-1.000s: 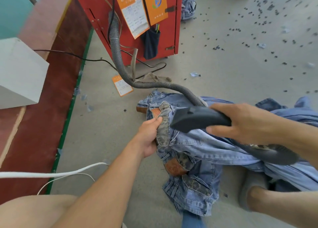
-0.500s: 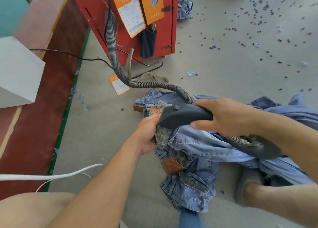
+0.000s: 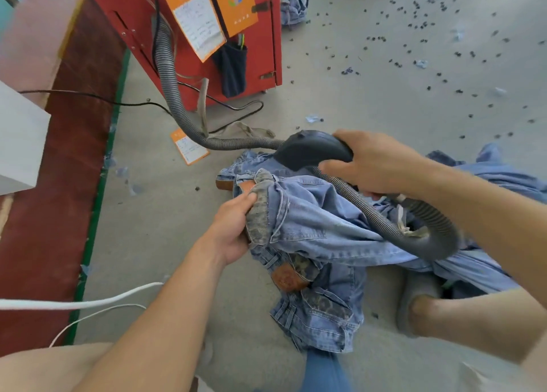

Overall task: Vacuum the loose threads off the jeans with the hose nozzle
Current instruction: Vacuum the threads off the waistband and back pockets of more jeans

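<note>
Light blue jeans lie bunched on the grey floor in the middle of the head view, with a brown leather patch showing. My left hand grips the leopard-lined waistband at its left end. My right hand holds the dark grey hose nozzle just above the far edge of the waistband. The ribbed grey hose runs from the red machine to the nozzle and loops again under my right forearm over the jeans.
A red vacuum machine with orange labels stands at the back. Black cables and white cords cross the floor at left. Small dark bits are scattered over the floor at upper right. A white box sits at left.
My right hand has carried the nozzle up and away from the waistband's near side to its far edge. My left hand keeps its grip on the waistband.
</note>
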Tool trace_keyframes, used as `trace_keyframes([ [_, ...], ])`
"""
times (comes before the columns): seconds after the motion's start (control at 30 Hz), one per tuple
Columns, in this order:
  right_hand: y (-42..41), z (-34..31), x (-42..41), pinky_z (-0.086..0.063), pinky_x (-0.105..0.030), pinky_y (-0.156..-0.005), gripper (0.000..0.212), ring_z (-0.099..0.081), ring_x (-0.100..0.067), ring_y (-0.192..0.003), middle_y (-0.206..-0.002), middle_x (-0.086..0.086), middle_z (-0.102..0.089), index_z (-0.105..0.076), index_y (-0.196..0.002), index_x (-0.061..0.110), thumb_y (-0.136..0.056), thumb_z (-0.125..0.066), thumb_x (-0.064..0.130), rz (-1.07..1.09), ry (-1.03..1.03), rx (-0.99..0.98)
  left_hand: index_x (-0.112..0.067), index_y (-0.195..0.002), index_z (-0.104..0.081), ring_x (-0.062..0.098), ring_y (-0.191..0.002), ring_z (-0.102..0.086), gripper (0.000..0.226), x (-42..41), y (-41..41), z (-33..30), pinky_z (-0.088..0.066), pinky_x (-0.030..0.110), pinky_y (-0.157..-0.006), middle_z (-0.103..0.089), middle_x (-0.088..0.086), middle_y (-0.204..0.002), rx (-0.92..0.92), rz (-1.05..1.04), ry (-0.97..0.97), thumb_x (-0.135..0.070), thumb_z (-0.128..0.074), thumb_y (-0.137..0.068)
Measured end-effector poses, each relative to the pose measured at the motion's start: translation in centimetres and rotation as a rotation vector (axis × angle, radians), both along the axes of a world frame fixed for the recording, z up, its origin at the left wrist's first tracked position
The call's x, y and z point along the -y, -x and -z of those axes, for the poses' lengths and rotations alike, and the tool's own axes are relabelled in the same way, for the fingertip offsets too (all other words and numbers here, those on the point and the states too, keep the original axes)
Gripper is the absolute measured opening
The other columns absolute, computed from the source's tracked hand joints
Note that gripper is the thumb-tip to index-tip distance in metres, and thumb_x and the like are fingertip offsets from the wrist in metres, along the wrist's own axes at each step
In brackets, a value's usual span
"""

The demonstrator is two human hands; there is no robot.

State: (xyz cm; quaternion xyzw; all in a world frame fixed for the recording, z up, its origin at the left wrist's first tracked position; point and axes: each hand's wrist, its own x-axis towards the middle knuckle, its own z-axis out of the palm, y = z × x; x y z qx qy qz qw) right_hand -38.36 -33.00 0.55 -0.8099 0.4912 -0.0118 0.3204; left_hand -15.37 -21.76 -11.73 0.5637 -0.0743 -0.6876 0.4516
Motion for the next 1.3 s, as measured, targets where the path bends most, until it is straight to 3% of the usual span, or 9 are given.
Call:
trace_keyframes([
  [0.1, 4.4, -0.8, 0.9, -0.043, -0.02, -0.037, 0.011, -0.057, -0.009, -0.035, -0.057, 0.016, -0.066, -0.056, -0.093, 0.037, -0.097, -0.067, 0.039, -0.077, -0.071, 0.033, -0.004, -0.129, -0.066, 0.031, -0.093, -0.076, 0.035, 0.0, -0.6, 1.0, -0.062, 0.04, -0.07, -0.075, 0.02, -0.116, 0.015, -0.085, -0.08, -0.023, -0.041, -0.111],
  [0.2, 7.7, -0.2, 0.8, -0.045, -0.02, -0.053, 0.017, -0.064, -0.001, -0.059, -0.08, 0.025, -0.068, -0.059, -0.104, 0.043, -0.092, -0.07, 0.043, -0.233, -0.062, -0.072, -0.002, -0.129, -0.066, 0.032, -0.089, -0.075, 0.037, 0.0, -0.7, 1.4, -0.062, 0.04, -0.067, -0.076, 0.02, -0.11, -0.002, -0.128, -0.148, -0.023, -0.041, -0.111],
  [0.33, 8.1, 2.4, -0.6, -0.04, -0.018, -0.06, 0.029, -0.06, 0.0, -0.076, -0.083, 0.02, -0.065, -0.052, -0.114, 0.051, -0.089, -0.065, 0.055, -0.448, -0.027, -0.273, -0.003, -0.134, -0.064, 0.036, -0.105, -0.071, 0.04, 0.4, -0.5, 1.1, -0.059, 0.048, -0.083, -0.072, 0.022, -0.122, -0.079, -0.126, -0.177, -0.025, -0.04, -0.111],
  [0.5, 5.4, 5.6, -3.3, -0.051, -0.039, -0.068, 0.037, -0.059, -0.02, -0.075, -0.088, 0.008, -0.065, -0.044, -0.128, 0.046, -0.093, -0.052, 0.058, -0.56, 0.142, -0.397, -0.001, -0.14, -0.059, 0.034, -0.103, -0.071, 0.041, 0.9, -0.4, 0.8, -0.057, 0.047, -0.087, -0.071, 0.022, -0.124, -0.144, -0.121, -0.19, -0.02, -0.04, -0.11],
  [0.83, 6.3, 0.8, -3.4, -0.048, -0.03, -0.055, 0.041, -0.059, -0.005, -0.062, -0.072, 0.017, -0.063, -0.051, -0.128, 0.052, -0.088, -0.061, 0.055, -0.322, 0.191, -0.051, 0.011, -0.139, -0.051, 0.035, -0.134, -0.056, 0.037, 3.0, -1.7, -1.6, -0.042, 0.043, -0.115, -0.053, 0.026, -0.147, -0.276, -0.357, -0.096, -0.005, -0.038, -0.109],
  [0.97, 6.9, 0.5, -3.7, -0.037, -0.021, -0.051, 0.038, -0.06, 0.005, -0.074, -0.082, 0.041, -0.058, -0.049, -0.12, 0.051, -0.087, -0.069, 0.049, -0.188, 0.211, 0.002, 0.013, -0.144, -0.039, 0.037, -0.132, -0.056, 0.043, 3.5, -2.2, -3.2, -0.047, 0.045, -0.11, -0.05, 0.03, -0.147, -0.379, -0.442, 0.036, 0.008, -0.039, -0.102],
  [1.03, 6.0, 0.6, -4.2, -0.038, -0.022, -0.049, 0.036, -0.06, 0.002, -0.068, -0.079, 0.035, -0.06, -0.049, -0.119, 0.051, -0.087, -0.067, 0.05, -0.201, 0.253, 0.009, 0.014, -0.146, -0.037, 0.04, -0.13, -0.056, 0.045, 3.5, -1.6, -4.0, -0.052, 0.049, -0.098, -0.049, 0.033, -0.147, -0.375, -0.406, 0.066, 0.009, -0.035, -0.101],
  [1.13, 3.8, 1.3, -4.8, -0.052, -0.038, -0.057, 0.033, -0.058, -0.006, -0.059, -0.071, 0.017, -0.06, -0.048, -0.123, 0.049, -0.092, -0.054, 0.056, -0.262, 0.263, -0.081, 0.016, -0.148, -0.033, 0.045, -0.137, -0.051, 0.049, 3.5, -0.8, -4.2, -0.045, 0.054, -0.109, -0.047, 0.037, -0.147, -0.388, -0.369, 0.088, 0.008, -0.032, -0.1],
  [1.3, 2.2, 1.8, -1.8, -0.038, -0.026, -0.053, 0.023, -0.056, -0.006, -0.061, -0.072, 0.014, -0.058, -0.048, -0.108, 0.038, -0.094, -0.062, 0.05, 0.062, 0.232, 0.107, 0.018, -0.146, -0.033, 0.049, -0.129, -0.056, 0.048, 2.8, -1.5, -3.7, -0.046, 0.056, -0.103, -0.056, 0.039, -0.136, -0.397, -0.312, 0.085, 0.002, -0.031, -0.1],
])
